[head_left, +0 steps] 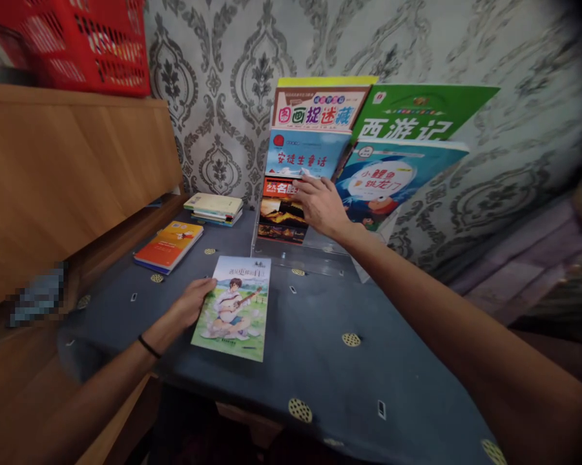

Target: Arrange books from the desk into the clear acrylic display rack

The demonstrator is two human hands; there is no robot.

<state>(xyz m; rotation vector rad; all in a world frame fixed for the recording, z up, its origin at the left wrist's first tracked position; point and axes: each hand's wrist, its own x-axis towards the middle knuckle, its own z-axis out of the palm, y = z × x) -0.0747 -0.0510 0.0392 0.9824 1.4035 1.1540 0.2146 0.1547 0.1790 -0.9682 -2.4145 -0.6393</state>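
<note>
My left hand grips the left edge of a thin book whose cover shows a figure playing a guitar on grass. That book is over the near part of the table, cover up. At the clear display rack, my right hand has its fingers stretched out over a red and black book in the lowest left place; I cannot tell if they press on it. Behind it stands a light blue book, then a pink book with a yellow top. To the right stand a blue fish-story book and a green book.
An orange book lies on a blue one at the table's left. Farther back is a stack of several books. The dark patterned tablecloth covers the table. A wooden cabinet bearing a red basket borders the left side; a patterned wall stands behind.
</note>
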